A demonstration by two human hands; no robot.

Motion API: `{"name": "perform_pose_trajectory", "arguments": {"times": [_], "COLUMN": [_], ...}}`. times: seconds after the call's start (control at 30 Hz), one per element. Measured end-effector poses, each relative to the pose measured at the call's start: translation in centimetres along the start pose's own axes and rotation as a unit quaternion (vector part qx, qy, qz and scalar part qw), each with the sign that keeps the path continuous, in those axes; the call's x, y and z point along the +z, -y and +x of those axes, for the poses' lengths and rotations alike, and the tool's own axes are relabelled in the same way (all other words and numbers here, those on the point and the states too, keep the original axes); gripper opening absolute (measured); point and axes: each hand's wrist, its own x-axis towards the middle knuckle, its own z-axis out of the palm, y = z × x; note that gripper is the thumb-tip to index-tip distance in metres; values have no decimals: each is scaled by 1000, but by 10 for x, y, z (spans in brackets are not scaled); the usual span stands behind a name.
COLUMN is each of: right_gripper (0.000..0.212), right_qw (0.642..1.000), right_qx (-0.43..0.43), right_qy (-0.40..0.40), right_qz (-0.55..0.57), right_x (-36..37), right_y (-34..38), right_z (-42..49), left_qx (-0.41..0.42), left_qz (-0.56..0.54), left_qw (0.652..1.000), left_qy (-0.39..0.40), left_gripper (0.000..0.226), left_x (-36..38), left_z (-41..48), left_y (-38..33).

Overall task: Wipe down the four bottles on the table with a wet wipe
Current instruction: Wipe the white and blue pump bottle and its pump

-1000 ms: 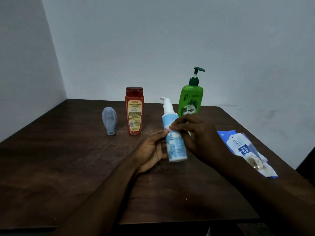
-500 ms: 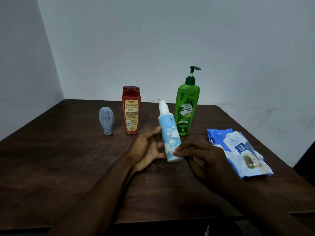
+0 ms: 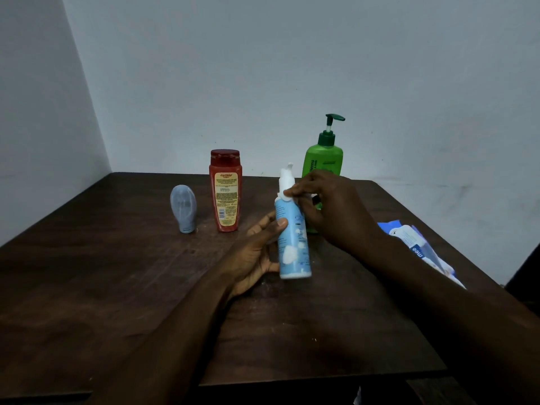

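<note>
Plain pale walls (image 3: 292, 68) meet in a corner at the back left. In front of them stands a dark wooden table (image 3: 117, 287) with a streaky, slightly glossy grain; its near edge is cut off by the bottom of the frame.

The person's two bare forearms reach in from below. The right hand (image 3: 330, 209) curls its fingers round the shoulder and white neck of a light-blue pump bottle (image 3: 292, 247), fingertips pinched at the collar. Whether a wipe lies under those fingers is hard to make out. The left hand (image 3: 254, 255) grips the same bottle lower down, thumb pressed on its left side, the other fingers hidden behind it. The bottle is a slim cylinder of smooth plastic with white cloud-like patches, held tilted above the middle of the table.

Behind the right hand stands a green pump bottle (image 3: 323, 162), glossy, with a dark green pump head; its lower half is mostly hidden.

At the right edge lies a soft blue-and-white wet wipe pack (image 3: 420, 247), crinkled, partly covered by the right forearm.

Left of centre stands a flat red bottle (image 3: 225, 191) with a yellow label, its print unreadable. Just beside it, further left, a small grey-blue bottle (image 3: 183, 207), rounded, rests on its narrow cap.
</note>
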Motion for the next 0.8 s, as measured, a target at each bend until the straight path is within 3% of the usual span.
{"name": "perform_pose_trajectory", "arguments": {"times": [0.47, 0.6, 0.8], "right_gripper": [30, 25, 20], "right_qw": [999, 999, 999], "right_qx": [-8, -20, -1], "right_qy": [31, -12, -29], "right_qz": [21, 37, 42], "right_x": [7, 5, 3], "right_y": [20, 27, 27], "right_z": [-76, -98, -100], "left_qx": [30, 48, 42], "left_qz": [-100, -119, -134], "left_qw": [994, 992, 990], "left_qy": [-21, -13, 32], "left_gripper": [59, 82, 58], "left_x": [2, 2, 1], "left_z": [0, -2, -3], "left_y": [-2, -3, -3]}}
